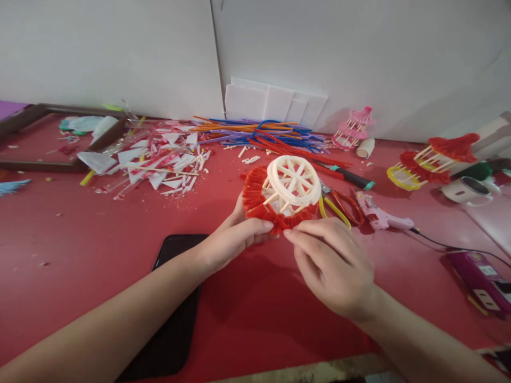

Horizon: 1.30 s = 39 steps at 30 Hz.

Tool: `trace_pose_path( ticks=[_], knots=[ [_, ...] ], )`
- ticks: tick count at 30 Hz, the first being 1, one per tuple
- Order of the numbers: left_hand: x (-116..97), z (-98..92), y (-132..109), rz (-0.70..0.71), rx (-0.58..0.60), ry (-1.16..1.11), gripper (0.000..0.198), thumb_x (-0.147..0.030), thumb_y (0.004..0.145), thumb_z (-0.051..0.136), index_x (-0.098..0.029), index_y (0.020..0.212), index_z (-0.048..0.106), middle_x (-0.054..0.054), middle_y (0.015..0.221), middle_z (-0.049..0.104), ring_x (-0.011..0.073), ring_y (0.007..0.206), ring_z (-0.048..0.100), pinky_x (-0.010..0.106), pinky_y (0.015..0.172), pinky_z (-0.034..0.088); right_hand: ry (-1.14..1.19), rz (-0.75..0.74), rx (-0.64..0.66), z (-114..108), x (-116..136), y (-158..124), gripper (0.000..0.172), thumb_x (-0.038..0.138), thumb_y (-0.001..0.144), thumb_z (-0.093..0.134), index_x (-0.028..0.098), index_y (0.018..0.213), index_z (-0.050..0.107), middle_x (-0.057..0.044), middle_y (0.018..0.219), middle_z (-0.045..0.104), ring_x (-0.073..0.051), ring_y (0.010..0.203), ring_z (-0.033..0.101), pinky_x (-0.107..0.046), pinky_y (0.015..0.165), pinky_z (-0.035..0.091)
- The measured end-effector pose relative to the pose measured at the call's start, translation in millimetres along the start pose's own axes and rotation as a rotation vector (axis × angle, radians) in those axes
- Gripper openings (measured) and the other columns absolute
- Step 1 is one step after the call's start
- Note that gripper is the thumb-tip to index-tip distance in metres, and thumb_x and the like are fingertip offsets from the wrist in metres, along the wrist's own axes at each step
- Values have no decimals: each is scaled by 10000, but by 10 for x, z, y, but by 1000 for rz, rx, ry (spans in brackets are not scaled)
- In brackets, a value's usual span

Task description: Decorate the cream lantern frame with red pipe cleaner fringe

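Note:
Above the red table, my left hand [235, 239] is closed around the near left edge of a small craft model. The model has a cream, wheel-like ring with spokes [294, 181] on short sticks, above a ruffled skirt of red pipe cleaners [255, 194]. The model tilts, so the spoked side faces me. My right hand [333, 260] pinches the red pipe cleaner frill at its near edge, thumb and forefinger together. The tips of both hands are close to each other, and the left fingers are partly hidden under the model.
Behind the model lie colored pipe cleaners [271, 133], yellow-handled pliers [337, 210] and a pink glue gun [381, 213]. Scraps [159, 159] cover the back left. A black phone [171, 319] lies under my left forearm. Pink [353, 130] and red [435, 159] tiered models stand right.

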<state>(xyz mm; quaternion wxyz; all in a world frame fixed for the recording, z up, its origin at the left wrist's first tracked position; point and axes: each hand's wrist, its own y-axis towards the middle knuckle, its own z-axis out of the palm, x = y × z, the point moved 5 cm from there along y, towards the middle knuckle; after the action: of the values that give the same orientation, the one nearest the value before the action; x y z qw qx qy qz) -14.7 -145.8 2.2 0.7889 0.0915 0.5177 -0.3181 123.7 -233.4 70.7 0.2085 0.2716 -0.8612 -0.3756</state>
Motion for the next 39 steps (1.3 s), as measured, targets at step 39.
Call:
trace_pose_path(
  ticks=[39],
  knots=[
    [-400, 32, -267, 854, -322, 1269, 228, -228, 798, 714, -238, 989, 589, 107, 1282, 427, 330, 1277, 443, 527, 1110, 410, 24, 66, -2, 150, -67, -93, 322, 21, 902, 651, 130, 1203, 609, -55, 894, 749, -149, 789, 688, -291, 759, 608]
  ],
)
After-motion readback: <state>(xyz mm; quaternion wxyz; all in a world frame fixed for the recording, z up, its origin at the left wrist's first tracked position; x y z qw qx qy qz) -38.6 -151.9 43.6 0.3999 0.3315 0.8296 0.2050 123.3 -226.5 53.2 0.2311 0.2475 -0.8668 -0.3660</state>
